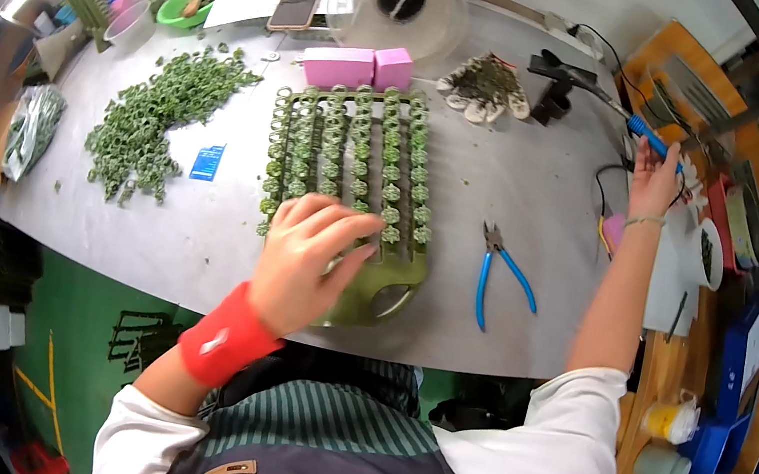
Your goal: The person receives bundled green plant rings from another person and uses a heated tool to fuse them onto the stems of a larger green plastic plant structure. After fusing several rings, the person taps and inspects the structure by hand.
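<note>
A green rack (351,293) lies on the grey table in front of me, with a cut-out handle at its near end. Rows of small green flower-like pieces (361,158) fill it. Over its near rows, my left hand (312,245) has its fingers curled and thumb close to the fingertips; anything between them is hidden. Out to the right, my right hand (652,189) is closed round the blue handle of a soldering iron (649,134). Its metal shaft reaches left to a black stand (558,91).
Blue-handled cutters (503,274) lie right of the rack. A pile of green pieces (156,122) spreads at left beside a blue card (207,162). Pink blocks (338,67), a round clear container (399,22), a phone (295,9) and a dirty white glove (485,88) lie beyond.
</note>
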### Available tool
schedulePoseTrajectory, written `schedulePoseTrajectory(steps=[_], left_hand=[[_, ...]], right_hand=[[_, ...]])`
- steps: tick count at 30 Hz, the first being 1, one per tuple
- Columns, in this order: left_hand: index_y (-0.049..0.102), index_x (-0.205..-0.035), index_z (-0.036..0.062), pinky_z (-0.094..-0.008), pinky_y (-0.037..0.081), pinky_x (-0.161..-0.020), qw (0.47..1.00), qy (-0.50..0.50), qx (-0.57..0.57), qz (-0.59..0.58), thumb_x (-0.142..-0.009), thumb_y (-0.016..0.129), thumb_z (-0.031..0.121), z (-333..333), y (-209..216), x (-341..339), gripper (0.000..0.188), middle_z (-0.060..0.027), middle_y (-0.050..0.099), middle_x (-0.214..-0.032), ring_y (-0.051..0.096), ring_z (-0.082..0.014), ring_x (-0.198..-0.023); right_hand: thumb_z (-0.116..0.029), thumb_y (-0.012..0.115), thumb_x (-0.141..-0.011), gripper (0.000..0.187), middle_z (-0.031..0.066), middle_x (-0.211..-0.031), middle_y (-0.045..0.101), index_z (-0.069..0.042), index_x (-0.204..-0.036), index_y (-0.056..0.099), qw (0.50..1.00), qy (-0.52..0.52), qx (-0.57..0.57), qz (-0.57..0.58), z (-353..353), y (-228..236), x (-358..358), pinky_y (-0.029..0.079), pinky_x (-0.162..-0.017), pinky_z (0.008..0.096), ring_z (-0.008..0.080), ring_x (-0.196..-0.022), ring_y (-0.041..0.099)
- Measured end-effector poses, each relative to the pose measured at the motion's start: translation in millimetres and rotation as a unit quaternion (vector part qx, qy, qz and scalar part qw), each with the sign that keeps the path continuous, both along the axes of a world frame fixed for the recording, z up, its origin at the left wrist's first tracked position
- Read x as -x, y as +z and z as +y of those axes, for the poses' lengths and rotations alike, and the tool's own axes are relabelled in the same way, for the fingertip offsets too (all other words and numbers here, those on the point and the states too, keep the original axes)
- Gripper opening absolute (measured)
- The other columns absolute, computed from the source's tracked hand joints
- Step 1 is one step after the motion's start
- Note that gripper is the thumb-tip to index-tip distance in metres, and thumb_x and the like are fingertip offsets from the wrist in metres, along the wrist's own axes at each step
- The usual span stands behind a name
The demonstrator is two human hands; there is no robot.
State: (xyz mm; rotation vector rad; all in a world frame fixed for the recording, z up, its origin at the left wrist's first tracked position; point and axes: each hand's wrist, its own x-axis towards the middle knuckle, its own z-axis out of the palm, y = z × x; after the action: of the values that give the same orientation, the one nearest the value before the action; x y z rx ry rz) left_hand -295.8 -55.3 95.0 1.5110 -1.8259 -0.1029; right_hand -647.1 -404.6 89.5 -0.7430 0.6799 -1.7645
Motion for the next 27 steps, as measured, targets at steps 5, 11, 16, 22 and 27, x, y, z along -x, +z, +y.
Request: schedulePoseTrajectory(steps=[5,11,16,22,27], left_hand=[[0.067,-0.101,0.0001,-0.03,0.051,-0.079,0.952,0.013,-0.229,0.204,-0.086,0.066,0.0,90.0,-9.3,-65.6,0.015,-0.01,0.069,-0.096,0.066,-0.0206,-0.087],[0.058,-0.122,-0.0052,-0.0285,0.05,-0.091,0.743,0.108,-0.376,0.543,-0.093,0.059,0.005,151.6,-42.9,-69.2,0.031,-0.012,0.066,-0.112,0.064,-0.0186,-0.104],[0.038,-0.141,-0.0016,-0.0303,0.046,-0.099,0.55,0.049,-0.335,0.763,-0.096,0.052,0.004,116.8,-58.5,-47.7,0.048,-0.0133,0.054,-0.132,0.054,-0.0199,-0.123],[0.052,-0.123,0.0045,-0.0261,0.05,-0.085,0.487,0.054,-0.297,0.82,-0.09,0.055,-0.002,87.5,-87.1,-36.4,0.033,-0.0052,0.06,-0.116,0.059,-0.013,-0.103],[0.056,-0.116,0.0041,-0.0237,0.047,-0.075,0.46,0.011,-0.298,0.836,-0.085,0.054,-0.008,81.9,-99.4,-41.2,0.033,-0.0038,0.063,-0.106,0.06,-0.0109,-0.091]], right_hand=[[-0.027,0.058,-0.097,0.036,0.0159,-0.093,0.061,0.009,-0.1,0.054,0.993,0.02,-0.103,0.048,-91.9,-3.2,-6.8,0.06,-0.08,0.0326,0.0238,-0.083,0.064],[-0.025,0.066,-0.093,0.039,0.0152,-0.104,0.056,0.006,-0.112,0.051,0.973,0.113,-0.194,0.051,-138.6,-35.3,-14.9,0.059,-0.081,0.0347,0.0239,-0.093,0.061],[-0.025,0.07,-0.09,0.045,0.013,-0.102,0.054,0.005,-0.116,0.05,0.975,0.089,-0.191,0.07,-114.7,-46.8,-2.0,0.056,-0.077,0.0321,0.0211,-0.09,0.06],[-0.021,0.064,-0.093,0.019,0.0034,-0.087,0.065,-0.003,-0.1,0.067,0.918,0.219,-0.108,0.313,65.7,-10.3,-81.8,0.051,-0.068,0.0232,0.0132,-0.071,0.06],[-0.015,0.063,-0.093,0.019,0.0037,-0.094,0.065,-0.003,-0.108,0.065,0.789,0.341,-0.018,0.511,191.1,-2.1,-111.0,0.051,-0.082,0.0268,0.0126,-0.087,0.063]])
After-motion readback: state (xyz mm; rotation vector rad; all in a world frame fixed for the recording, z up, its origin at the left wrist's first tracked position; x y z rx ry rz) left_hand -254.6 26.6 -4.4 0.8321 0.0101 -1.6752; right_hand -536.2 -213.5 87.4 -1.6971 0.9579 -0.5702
